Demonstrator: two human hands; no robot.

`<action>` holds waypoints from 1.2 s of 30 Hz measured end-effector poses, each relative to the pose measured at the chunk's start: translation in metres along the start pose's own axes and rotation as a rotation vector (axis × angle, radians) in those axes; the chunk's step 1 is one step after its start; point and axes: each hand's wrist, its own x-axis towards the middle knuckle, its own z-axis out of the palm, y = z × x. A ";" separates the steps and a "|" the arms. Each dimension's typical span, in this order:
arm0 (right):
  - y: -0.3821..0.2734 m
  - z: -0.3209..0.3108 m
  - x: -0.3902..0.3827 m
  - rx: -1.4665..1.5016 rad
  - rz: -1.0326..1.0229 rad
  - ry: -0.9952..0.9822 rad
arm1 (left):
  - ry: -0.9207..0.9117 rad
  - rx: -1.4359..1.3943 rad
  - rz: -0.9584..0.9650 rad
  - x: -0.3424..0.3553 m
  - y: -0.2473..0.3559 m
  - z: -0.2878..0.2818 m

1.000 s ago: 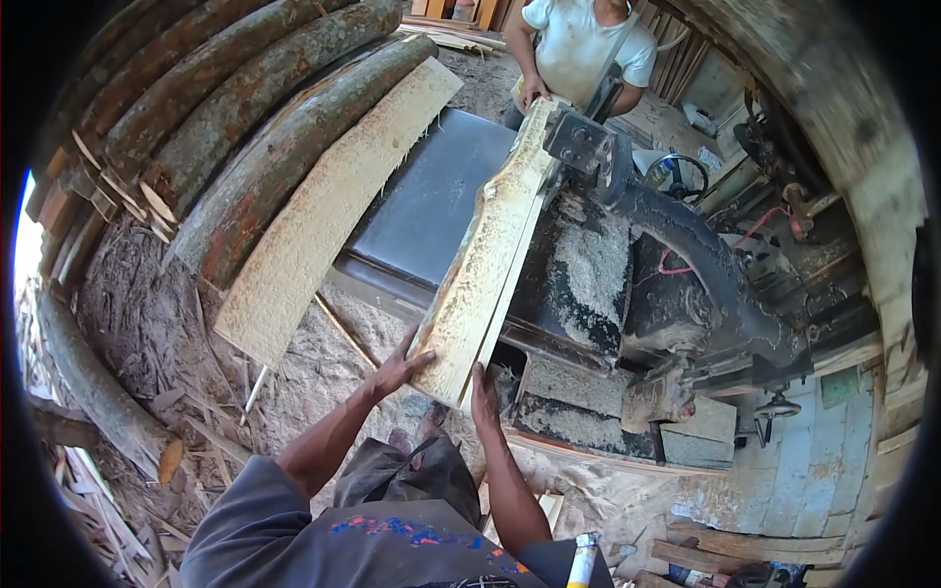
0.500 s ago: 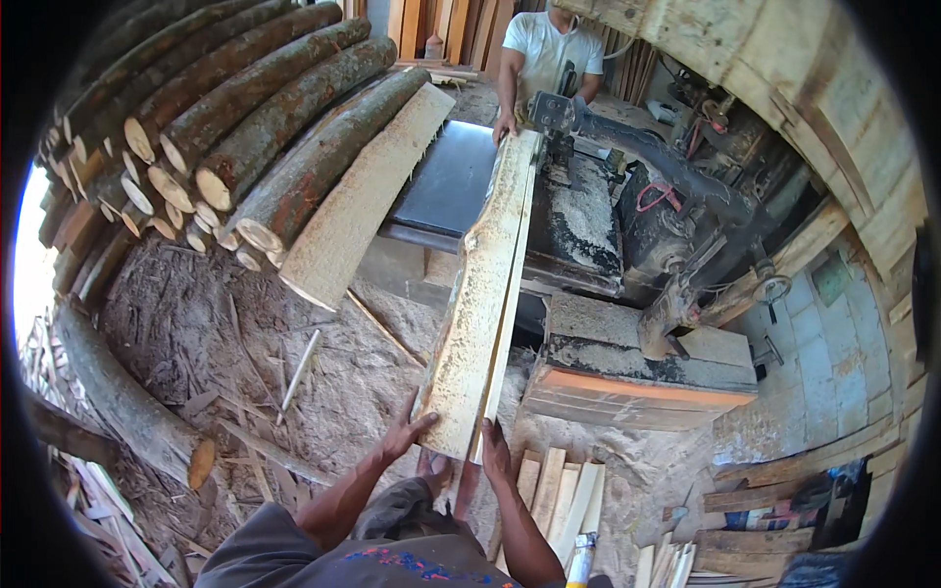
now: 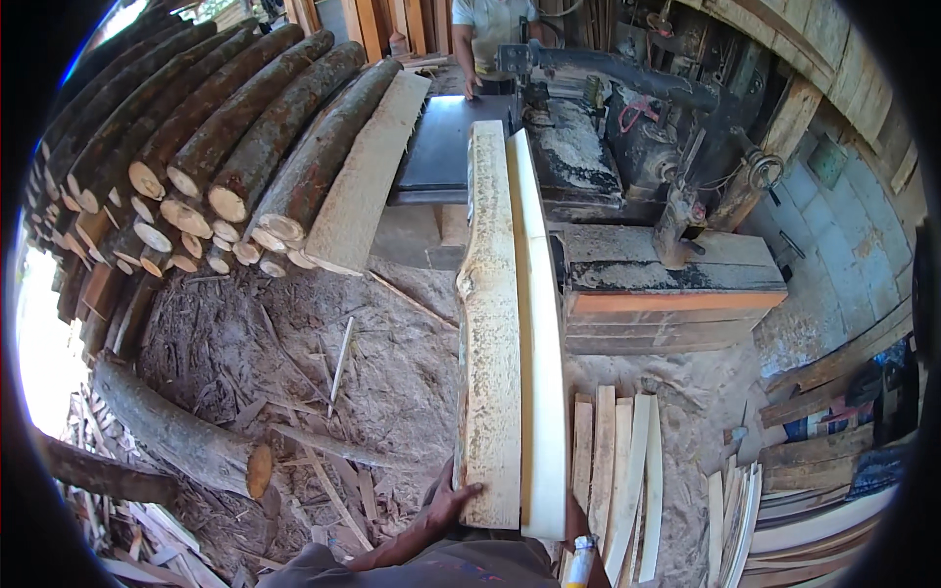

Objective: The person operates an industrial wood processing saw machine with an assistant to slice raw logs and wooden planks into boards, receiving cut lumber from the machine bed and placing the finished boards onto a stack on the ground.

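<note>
Slab (image 3: 492,343) and paler strip (image 3: 540,343) just came back from the saw (image 3: 608,65) and gapped apart, so the cut looks done, left hand (image 3: 451,500) pinching the slab's near end, right hand's (image 3: 576,517) grip too hidden to tell.

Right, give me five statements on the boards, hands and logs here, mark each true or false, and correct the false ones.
1. The left hand holds the wide board near its close end. True.
2. The narrow board runs along the right side of the wide board. True.
3. The right hand is well clear of both boards. False: the right hand, partly hidden, is at the narrow board's right edge.
4. The logs are stacked to the right of the boards. False: the logs are to the left.
5. The co-worker's hand is at the far side of the dark table. True.
</note>
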 end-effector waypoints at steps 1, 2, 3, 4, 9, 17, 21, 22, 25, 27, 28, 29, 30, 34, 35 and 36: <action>-0.001 -0.025 0.019 0.060 0.038 0.012 | -0.017 -0.018 0.013 0.007 0.001 -0.001; -0.017 -0.035 0.035 0.115 0.062 0.016 | -0.035 -0.039 0.042 0.018 0.012 0.000; -0.038 -0.027 0.040 -0.145 0.022 0.206 | -0.051 -0.061 0.071 0.032 0.023 0.002; -0.043 -0.030 0.055 -0.318 0.138 0.274 | -0.009 -0.152 0.048 0.048 0.034 0.006; 0.143 -0.149 0.163 -1.165 0.011 0.682 | -0.005 -0.250 0.146 0.228 0.152 0.027; 0.128 -0.139 0.020 -1.099 0.582 0.765 | -0.114 -0.087 0.208 0.456 0.173 0.105; 0.180 -0.264 -0.126 -1.270 0.520 0.926 | -0.296 0.226 -0.040 0.322 0.066 0.230; 0.208 -0.294 -0.147 -1.148 0.068 1.122 | -0.392 0.293 -0.350 0.290 0.056 0.251; 0.243 -0.410 -0.216 -0.614 -0.387 1.727 | -0.522 0.474 -0.470 0.268 -0.058 0.243; 0.212 -0.381 -0.114 0.515 -0.106 1.356 | -0.728 0.875 -0.072 0.285 -0.101 0.144; 0.174 -0.358 -0.080 0.591 -0.019 1.276 | -0.841 1.162 0.251 0.283 -0.103 0.097; 0.167 -0.342 -0.057 0.505 -0.052 1.149 | -0.952 1.555 0.772 0.282 -0.114 0.058; 0.180 -0.326 -0.037 0.444 -0.005 1.035 | -0.764 1.236 0.274 0.242 -0.094 0.062; 0.112 -0.196 0.095 -0.325 0.189 0.379 | 0.246 0.531 -0.378 0.188 -0.009 -0.049; 0.119 -0.193 0.113 -0.644 -0.044 0.248 | 0.319 0.557 -0.326 0.181 0.005 -0.070; 0.147 -0.205 0.136 -0.955 -0.280 0.137 | 0.360 0.581 -0.277 0.193 0.011 -0.079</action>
